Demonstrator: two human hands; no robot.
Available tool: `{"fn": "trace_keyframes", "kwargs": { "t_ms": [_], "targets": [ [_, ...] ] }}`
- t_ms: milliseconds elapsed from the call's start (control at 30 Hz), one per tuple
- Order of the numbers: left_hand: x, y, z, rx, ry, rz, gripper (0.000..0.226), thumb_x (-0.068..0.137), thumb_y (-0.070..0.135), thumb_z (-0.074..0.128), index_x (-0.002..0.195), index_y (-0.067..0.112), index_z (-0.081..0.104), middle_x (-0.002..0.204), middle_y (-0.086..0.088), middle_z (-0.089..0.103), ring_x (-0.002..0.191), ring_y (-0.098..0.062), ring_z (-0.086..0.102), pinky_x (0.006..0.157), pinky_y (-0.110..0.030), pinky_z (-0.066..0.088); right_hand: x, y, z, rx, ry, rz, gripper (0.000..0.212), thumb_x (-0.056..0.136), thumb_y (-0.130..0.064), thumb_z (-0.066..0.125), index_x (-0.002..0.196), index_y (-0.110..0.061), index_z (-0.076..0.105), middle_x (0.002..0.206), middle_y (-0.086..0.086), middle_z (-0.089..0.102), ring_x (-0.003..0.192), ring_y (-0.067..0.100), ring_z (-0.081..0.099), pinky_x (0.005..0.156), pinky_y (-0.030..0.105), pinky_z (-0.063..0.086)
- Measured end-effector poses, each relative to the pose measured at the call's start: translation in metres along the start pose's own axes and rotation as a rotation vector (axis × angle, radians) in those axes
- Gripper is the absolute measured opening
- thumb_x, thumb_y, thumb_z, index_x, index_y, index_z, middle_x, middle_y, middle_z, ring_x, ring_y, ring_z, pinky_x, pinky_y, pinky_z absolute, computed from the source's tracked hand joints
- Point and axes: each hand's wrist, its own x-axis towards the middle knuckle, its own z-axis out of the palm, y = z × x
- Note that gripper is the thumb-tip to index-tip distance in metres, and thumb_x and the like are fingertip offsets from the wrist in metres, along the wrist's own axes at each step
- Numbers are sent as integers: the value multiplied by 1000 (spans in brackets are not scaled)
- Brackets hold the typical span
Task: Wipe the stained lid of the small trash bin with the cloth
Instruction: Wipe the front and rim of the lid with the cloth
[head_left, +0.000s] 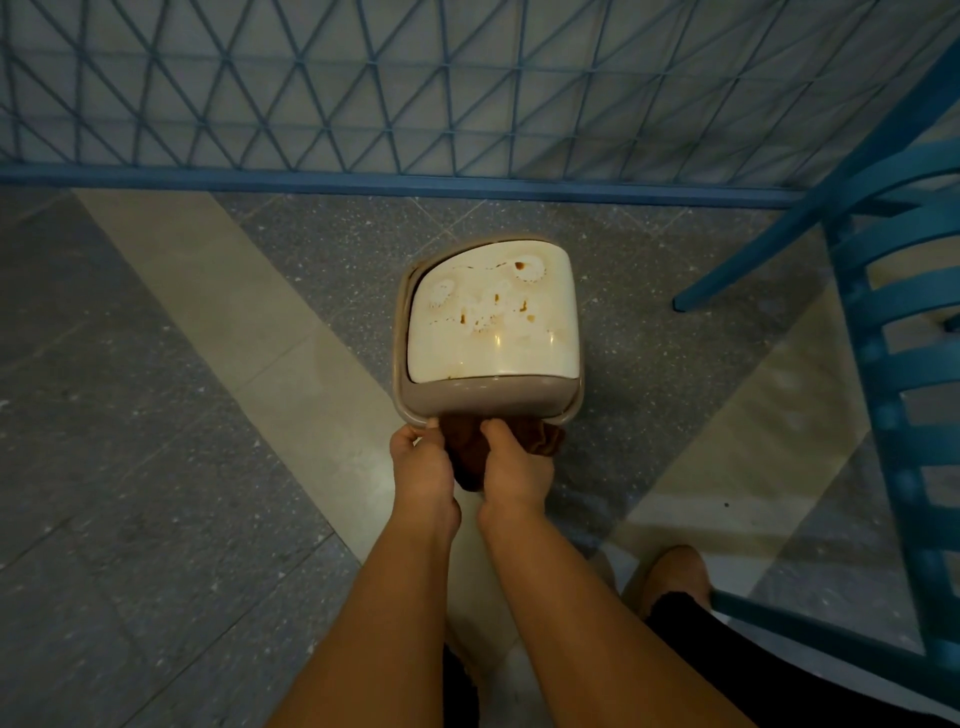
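Brown cloth (524, 441) is bunched between both hands at the bin's (488, 400) near edge. The left hand (421, 462) pinches one end, the right hand (514, 467) curls round the middle. Beyond them the lid (493, 322) shows brown spots and pale dried rings all over, so wiping looks not yet begun. A blue chair (893, 332) stands right of the bin.

No text, label, brand, number or sign could be read anywhere; the lid (493, 317) of the bin carried only brown stains.
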Motion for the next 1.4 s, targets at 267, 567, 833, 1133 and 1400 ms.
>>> {"fn": "trace_keyframes", "kwargs": {
  "t_ms": [267,567,833,1133,1400],
  "targets": [
    [-6,0,3,-49,38,28,25,99,16,46,124,10,47,116,-11,64,104,-22,63,96,-31,44,17,-32,-12,83,150,-61,58,79,-8,69,133,-10,48,124,10,59,104,24,59,91,34,48],
    [-16,2,3,-53,-11,-3,15,100,22,46,115,22,44,103,-5,61,94,-18,60,88,-39,52,-8,1,8,-4,57,-20,56,78,-7,68,131,-15,50,123,6,60,112,24,57,98,35,44],
    [-9,0,4,-58,29,47,21,99,16,45,120,12,46,110,-10,63,106,-24,61,82,-28,45,13,-27,-8,62,125,-76,56,78,-3,69,131,-13,51,125,8,60,104,24,59,90,35,48],
    [-7,4,2,-69,43,16,18,102,23,42,119,22,43,115,-6,63,107,-21,62,92,-29,27,38,-35,-41,124,175,61,56,87,-17,64,139,-8,43,133,13,54,113,29,56,96,38,46],
    [-19,-2,9,-219,-46,-48,34,96,17,52,129,14,46,113,-11,64,95,-19,66,85,-31,49,25,-27,-61,118,-33,87,49,83,-5,57,131,-10,50,115,15,63,92,25,63,69,35,53]
  ]
}}
